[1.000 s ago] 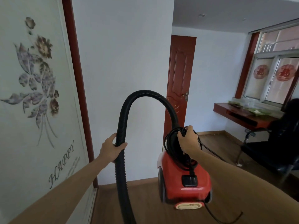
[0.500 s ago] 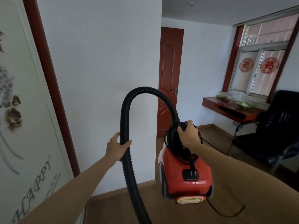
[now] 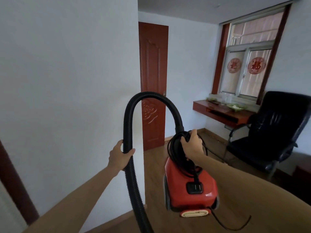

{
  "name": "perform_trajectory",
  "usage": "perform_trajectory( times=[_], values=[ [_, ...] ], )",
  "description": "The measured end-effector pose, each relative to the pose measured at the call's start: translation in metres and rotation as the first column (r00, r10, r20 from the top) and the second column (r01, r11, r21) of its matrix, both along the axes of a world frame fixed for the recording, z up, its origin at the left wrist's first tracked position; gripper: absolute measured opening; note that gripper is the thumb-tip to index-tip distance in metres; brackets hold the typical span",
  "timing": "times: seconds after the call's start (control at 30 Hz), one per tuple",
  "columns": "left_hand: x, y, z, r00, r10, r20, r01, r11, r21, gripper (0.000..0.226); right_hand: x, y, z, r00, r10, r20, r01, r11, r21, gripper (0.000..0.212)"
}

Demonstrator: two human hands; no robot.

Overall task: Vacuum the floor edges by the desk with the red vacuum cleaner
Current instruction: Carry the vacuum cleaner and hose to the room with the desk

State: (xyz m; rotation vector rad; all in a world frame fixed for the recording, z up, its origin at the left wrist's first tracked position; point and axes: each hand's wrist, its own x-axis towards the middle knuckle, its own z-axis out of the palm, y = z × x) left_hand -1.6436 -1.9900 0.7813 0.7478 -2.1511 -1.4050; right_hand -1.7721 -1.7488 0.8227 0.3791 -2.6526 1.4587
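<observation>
The red vacuum cleaner (image 3: 190,187) hangs in the air in front of me, lifted off the wooden floor. My right hand (image 3: 191,145) grips its top handle together with the coiled black cord (image 3: 175,148). A black ribbed hose (image 3: 129,165) arches up from the vacuum and drops down on the left. My left hand (image 3: 119,155) is wrapped around that hose. The red wooden desk (image 3: 223,113) is fixed to the far wall under the window. The hose's lower end is out of frame.
A white wall corner (image 3: 139,115) stands close on my left. A dark red door (image 3: 153,84) is shut behind it. A black office chair (image 3: 272,132) sits in front of the desk. A loose cord end (image 3: 232,224) dangles below the vacuum. Wooden floor (image 3: 212,142) runs toward the desk.
I have moved forward and turned right past the wall; the decorated panel has slid out at left and the desk and chair are nearer. Both hands keep their grips.
</observation>
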Motion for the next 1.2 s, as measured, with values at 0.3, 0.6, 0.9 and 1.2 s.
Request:
perform_trajectory(
  times=[0.3, 0.6, 0.9, 1.2],
  values=[
    [-0.118, -0.014, -0.001, 0.999, -0.048, -0.006, 0.048, 0.999, -0.012, 0.066, -0.100, 0.001, 0.000, 0.999, -0.046, -0.006, 0.046, 0.998, 0.047, 0.021],
    [-0.255, -0.019, -0.004, 0.982, -0.187, 0.033, 0.190, 0.971, -0.145, 0.059, -0.207, 0.012, -0.016, 0.985, -0.159, 0.060, 0.158, 0.987, 0.028, 0.022],
    [-0.427, -0.045, -0.022, 0.952, -0.298, 0.064, 0.304, 0.946, -0.114, 0.057, -0.339, 0.003, -0.031, 0.959, -0.265, 0.100, 0.258, 0.963, 0.078, 0.025],
    [-0.572, -0.040, -0.014, 0.904, -0.422, 0.068, 0.428, 0.896, -0.119, 0.039, -0.450, 0.015, -0.021, 0.922, -0.377, 0.090, 0.377, 0.926, 0.019, 0.028]
  ],
)
